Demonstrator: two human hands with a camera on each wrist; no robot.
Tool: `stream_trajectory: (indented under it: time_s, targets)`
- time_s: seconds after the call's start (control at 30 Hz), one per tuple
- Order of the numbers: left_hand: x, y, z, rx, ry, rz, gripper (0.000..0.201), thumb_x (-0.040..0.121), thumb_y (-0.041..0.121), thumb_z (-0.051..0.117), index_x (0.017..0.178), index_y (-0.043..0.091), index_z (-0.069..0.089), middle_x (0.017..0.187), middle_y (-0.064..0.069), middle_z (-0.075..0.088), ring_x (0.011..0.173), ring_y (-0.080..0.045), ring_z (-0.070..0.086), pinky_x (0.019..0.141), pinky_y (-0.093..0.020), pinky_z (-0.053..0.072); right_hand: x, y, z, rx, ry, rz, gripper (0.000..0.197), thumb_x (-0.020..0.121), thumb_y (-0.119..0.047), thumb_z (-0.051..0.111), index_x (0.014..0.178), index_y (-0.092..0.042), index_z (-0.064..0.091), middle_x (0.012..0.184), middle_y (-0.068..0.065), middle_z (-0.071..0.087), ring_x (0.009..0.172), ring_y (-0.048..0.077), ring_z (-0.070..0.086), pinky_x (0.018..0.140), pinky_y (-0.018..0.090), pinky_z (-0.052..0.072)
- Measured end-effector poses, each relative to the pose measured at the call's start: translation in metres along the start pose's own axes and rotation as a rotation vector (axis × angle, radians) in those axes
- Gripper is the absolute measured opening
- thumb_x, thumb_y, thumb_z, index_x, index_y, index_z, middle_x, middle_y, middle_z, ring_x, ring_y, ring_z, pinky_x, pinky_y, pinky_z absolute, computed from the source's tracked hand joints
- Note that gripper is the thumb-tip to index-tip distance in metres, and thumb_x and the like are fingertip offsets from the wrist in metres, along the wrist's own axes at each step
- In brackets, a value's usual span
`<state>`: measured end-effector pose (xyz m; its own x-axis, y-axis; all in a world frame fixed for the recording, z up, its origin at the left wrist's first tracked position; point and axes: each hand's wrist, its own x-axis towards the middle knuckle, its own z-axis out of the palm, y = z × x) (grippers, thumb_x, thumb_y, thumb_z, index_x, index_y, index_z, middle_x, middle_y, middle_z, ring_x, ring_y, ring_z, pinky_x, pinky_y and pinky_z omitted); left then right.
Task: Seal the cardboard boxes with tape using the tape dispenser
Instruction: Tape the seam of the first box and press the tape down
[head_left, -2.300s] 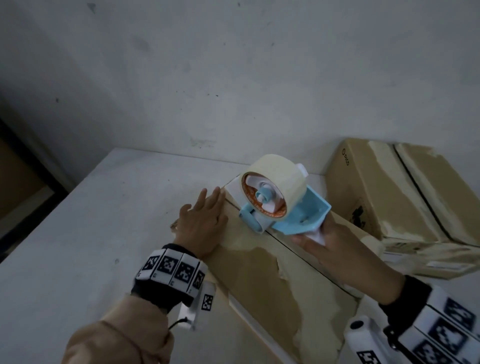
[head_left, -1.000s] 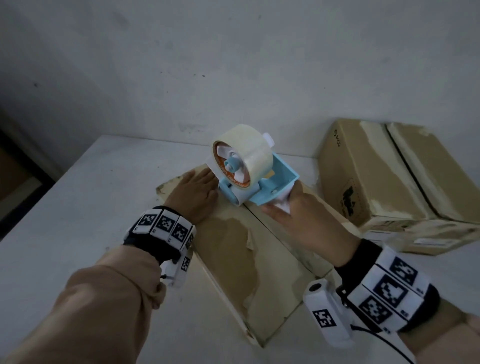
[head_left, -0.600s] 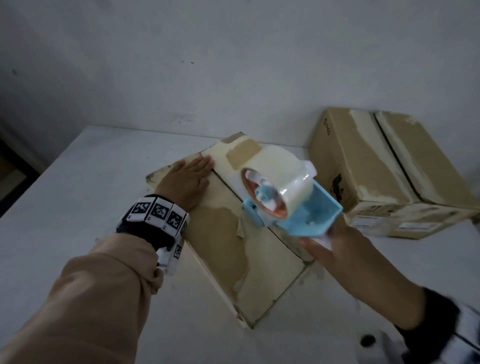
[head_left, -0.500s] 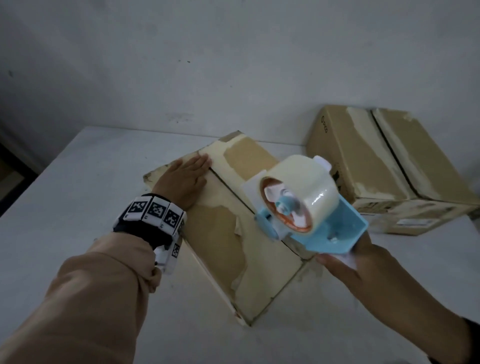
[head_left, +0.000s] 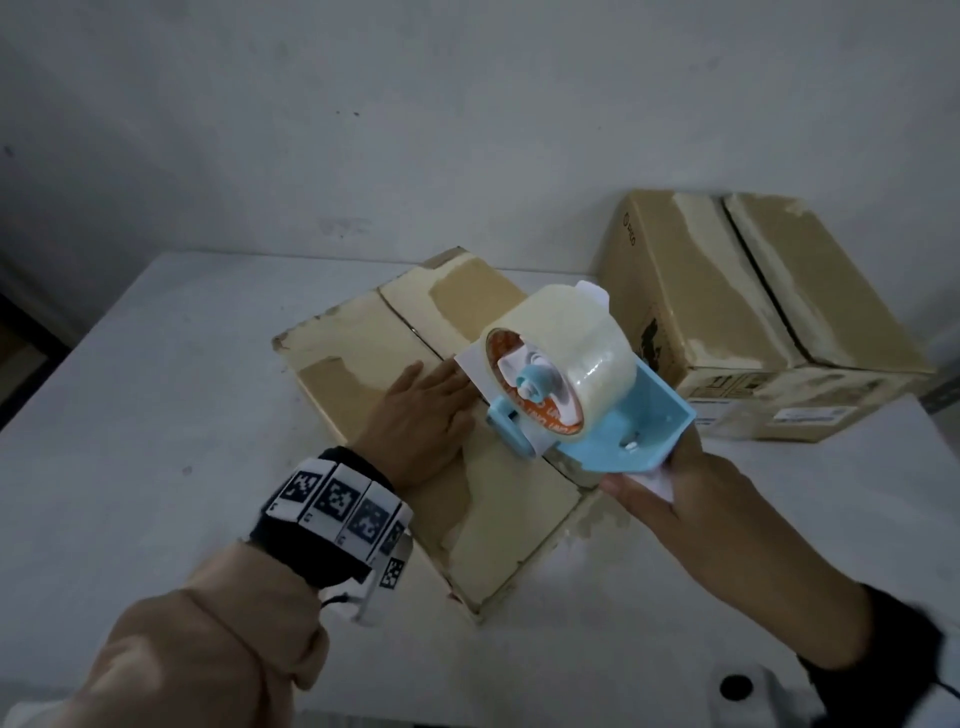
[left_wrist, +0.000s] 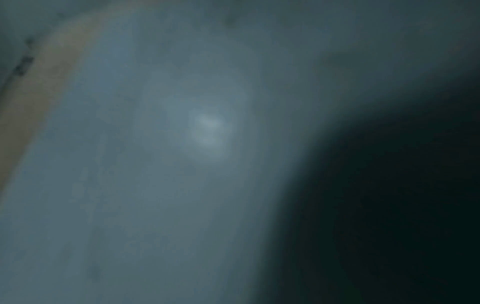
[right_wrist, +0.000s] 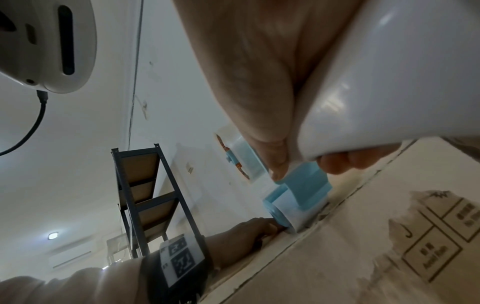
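At the centre of the head view, the right hand (head_left: 691, 499) has its grip curled round the white handle of the blue tape dispenser (head_left: 597, 410), whose roller touches the seam of the near cardboard box (head_left: 363, 353) on the white counter (head_left: 130, 415). The left hand (head_left: 421, 410) lies flat, fingers straight, on that box's top just left of the roller. A second cardboard box (head_left: 727, 291) stands at upper right.

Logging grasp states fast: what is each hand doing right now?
Left hand: open, fingers flat on the flat brown cardboard box.
Right hand: holding the light-blue plastic tape dispenser by its white handle.
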<state>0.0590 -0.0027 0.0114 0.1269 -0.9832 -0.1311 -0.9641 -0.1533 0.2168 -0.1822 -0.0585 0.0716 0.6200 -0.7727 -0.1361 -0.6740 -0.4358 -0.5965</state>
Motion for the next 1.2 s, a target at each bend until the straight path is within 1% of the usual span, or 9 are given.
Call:
stream_trajectory:
  time_s: [0.2,0.4,0.47,0.6,0.73,0.87,0.97,1.13,1.2]
  targets:
    - [0.000,0.005,-0.001,0.001,0.016,-0.013,0.089,0.066,0.045,-0.010,0.145,0.029,0.027,0.155,0.009,0.017,0.143,-0.008,0.015,0.115,-0.029,0.005,-0.001,0.001,-0.002,-0.018,-0.010,-0.041,0.054,0.084,-0.041,0.057,0.125,-0.012,0.036,0.107,0.007,0.063,0.095,0.022,0.061,0.076,0.030,0.046]
    - [0.001,0.011,0.000,0.055,-0.012,-0.023,0.078,0.076,0.042,-0.006,0.147,0.026,0.021,0.156,0.009,0.014,0.144,-0.011,0.010,0.112,-0.030,0.011,-0.028,0.021,-0.015,0.001,-0.034,0.017,0.049,0.085,-0.040,0.057,0.124,-0.016,0.038,0.098,-0.004,0.059,0.083,0.010,0.058,0.064,0.021,0.042]
    - [0.001,0.012,-0.002,0.076,-0.011,-0.039,0.084,0.071,0.045,-0.011,0.147,0.027,0.018,0.156,0.009,0.011,0.144,-0.011,0.010,0.111,-0.029,0.013,-0.043,0.029,-0.021,0.003,-0.051,0.047,0.043,0.085,-0.040,0.057,0.118,-0.019,0.039,0.088,-0.010,0.055,0.073,0.000,0.053,0.059,0.011,0.040]
    - [0.001,0.011,-0.002,0.115,-0.040,-0.034,0.093,0.062,0.046,-0.016,0.148,0.027,0.012,0.157,0.010,0.008,0.144,-0.012,0.010,0.111,-0.031,0.014,-0.079,0.045,-0.025,-0.038,-0.056,0.088,0.034,0.084,-0.046,0.052,0.106,-0.023,0.039,0.075,-0.018,0.052,0.066,0.000,0.055,0.055,0.009,0.041]
    - [-0.009,0.024,-0.009,0.104,-0.082,-0.088,0.077,0.074,0.040,-0.006,0.149,0.024,0.005,0.158,0.007,0.002,0.145,-0.013,0.002,0.115,-0.036,0.007,-0.087,0.056,-0.012,-0.036,-0.017,0.078,0.057,0.067,-0.065,0.034,0.106,-0.023,0.042,0.071,-0.014,0.056,0.059,0.004,0.056,0.055,0.004,0.042]
    - [-0.046,0.056,-0.002,0.165,-0.245,0.046,0.112,0.045,0.086,-0.020,0.139,0.025,-0.024,0.146,0.008,-0.029,0.138,-0.009,-0.022,0.117,-0.043,-0.005,-0.084,0.064,-0.004,0.025,0.026,0.034,0.061,0.068,-0.064,0.039,0.109,-0.019,0.047,0.079,-0.013,0.060,0.063,0.001,0.057,0.058,0.003,0.043]
    - [-0.054,0.072,0.010,0.159,-0.221,0.059,0.129,0.044,0.094,0.007,0.145,0.018,-0.019,0.138,0.007,-0.032,0.136,-0.011,-0.023,0.116,-0.049,-0.009,-0.076,0.062,-0.001,0.081,0.024,0.030,0.033,0.083,-0.045,0.052,0.106,-0.027,0.036,0.082,-0.020,0.053,0.067,-0.004,0.054,0.058,0.001,0.042]
    - [-0.028,0.060,0.005,0.199,-0.118,-0.043,0.092,0.083,0.059,0.040,0.147,0.022,-0.014,0.156,0.004,-0.017,0.144,-0.017,-0.014,0.112,-0.054,-0.011,-0.037,0.056,0.005,0.090,0.097,-0.023,0.040,0.084,-0.043,0.056,0.112,-0.019,0.041,0.086,-0.013,0.057,0.072,0.000,0.057,0.058,0.008,0.042]
    - [-0.016,0.050,0.001,0.199,-0.113,-0.053,0.089,0.086,0.050,0.046,0.147,0.025,-0.013,0.156,0.006,-0.015,0.144,-0.016,-0.014,0.114,-0.055,-0.010,-0.017,0.051,0.009,0.099,0.132,-0.056,0.044,0.085,-0.041,0.056,0.116,-0.013,0.042,0.091,-0.005,0.060,0.081,0.012,0.061,0.066,0.022,0.044]
